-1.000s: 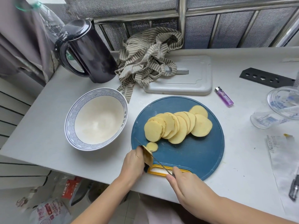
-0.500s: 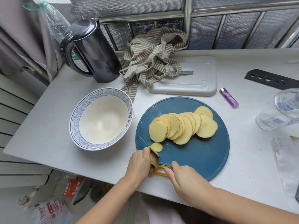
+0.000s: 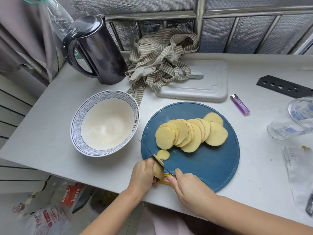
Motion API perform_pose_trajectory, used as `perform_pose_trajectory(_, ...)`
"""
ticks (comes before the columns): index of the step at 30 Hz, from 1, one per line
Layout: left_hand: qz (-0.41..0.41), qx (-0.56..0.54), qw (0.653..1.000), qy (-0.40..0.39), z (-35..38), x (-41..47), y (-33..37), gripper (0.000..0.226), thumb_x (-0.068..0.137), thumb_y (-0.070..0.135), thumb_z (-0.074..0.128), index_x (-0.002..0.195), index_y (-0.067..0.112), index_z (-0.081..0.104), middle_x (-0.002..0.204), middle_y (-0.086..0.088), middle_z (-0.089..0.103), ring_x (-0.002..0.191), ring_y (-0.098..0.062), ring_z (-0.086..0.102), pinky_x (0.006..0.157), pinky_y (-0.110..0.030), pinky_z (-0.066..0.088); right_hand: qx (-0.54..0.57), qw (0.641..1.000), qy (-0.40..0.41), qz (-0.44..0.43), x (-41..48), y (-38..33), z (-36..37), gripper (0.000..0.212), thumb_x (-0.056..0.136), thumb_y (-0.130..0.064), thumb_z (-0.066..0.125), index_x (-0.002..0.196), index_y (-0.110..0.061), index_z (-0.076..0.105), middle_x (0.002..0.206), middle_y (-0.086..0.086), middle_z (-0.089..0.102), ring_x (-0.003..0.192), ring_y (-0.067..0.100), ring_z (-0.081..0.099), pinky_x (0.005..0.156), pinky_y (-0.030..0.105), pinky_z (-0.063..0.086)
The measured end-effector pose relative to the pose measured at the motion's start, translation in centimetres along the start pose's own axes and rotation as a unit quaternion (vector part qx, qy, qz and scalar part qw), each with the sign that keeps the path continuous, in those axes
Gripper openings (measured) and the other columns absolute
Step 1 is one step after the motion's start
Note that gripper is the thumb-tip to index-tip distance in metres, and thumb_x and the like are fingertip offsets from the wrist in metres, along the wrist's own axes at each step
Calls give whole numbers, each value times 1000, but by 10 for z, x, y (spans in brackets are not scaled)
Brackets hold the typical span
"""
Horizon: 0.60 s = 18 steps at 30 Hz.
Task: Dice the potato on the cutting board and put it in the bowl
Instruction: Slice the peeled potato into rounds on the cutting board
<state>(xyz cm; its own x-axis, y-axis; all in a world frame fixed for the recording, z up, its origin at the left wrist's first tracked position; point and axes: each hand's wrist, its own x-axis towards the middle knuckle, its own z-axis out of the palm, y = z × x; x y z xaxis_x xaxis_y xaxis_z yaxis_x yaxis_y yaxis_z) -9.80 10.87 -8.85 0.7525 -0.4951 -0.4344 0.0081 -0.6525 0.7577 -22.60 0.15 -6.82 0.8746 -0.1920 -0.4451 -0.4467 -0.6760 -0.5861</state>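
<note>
Under the knife (image 3: 145, 147), the potato stub (image 3: 158, 171) sits in the left hand (image 3: 144, 175).

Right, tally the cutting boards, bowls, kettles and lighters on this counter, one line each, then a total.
cutting boards: 2, the blue round board and the white board
bowl: 1
kettle: 1
lighter: 1
total: 5

Blue cutting board (image 3: 211, 168), yellow potato slices (image 3: 191, 133), white bowl (image 3: 77, 129) blue-patterned rim, purple lighter (image 3: 240, 104)
</note>
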Motion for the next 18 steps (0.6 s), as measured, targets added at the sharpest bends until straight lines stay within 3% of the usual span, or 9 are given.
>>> perform_pose_trajectory(3,6,-6,1000,3,0,-3,-1,58,77,48,25,41,12,52,43,-11,56,48,-26,58,58,-35,50,3,1000,-4,-2,4,-1,0,34,104,-45,20,89,-16,32,77,3,44,74,29,41,65,37,30)
perform_pose_trajectory(7,12,-3,1000,17,1,-3,-3,55,84,39,26,42,14,51,42,-9,56,49,-29,58,57,-38,50,12,1000,-6,-4,4,1,0,35,104,-45,20,88,-16,33,81,6,47,76,30,44,67,38,32)
perform_pose_trajectory(11,35,17,999,23,2,-3,-5,55,75,54,24,41,18,48,41,-6,54,50,-30,58,54,-37,48,24,1000,-14,8,7,-1,-3,35,104,-44,22,88,-15,34,82,6,47,76,28,43,66,36,30)
perform_pose_trajectory(14,54,27,998,20,3,-6,-9,55,73,55,23,41,17,47,42,-5,55,51,-30,56,55,-40,47,42,999,-30,14,12,-1,-8,38,104,-43,23,76,-20,31,74,0,39,77,27,42,69,38,33)
perform_pose_trajectory(18,56,18,998,24,5,-6,-14,65,75,54,23,47,3,51,48,-13,57,53,-31,55,57,-45,48,68,997,-24,23,14,1,-9,40,104,-43,24,70,-22,28,71,-1,38,75,27,42,72,39,36)
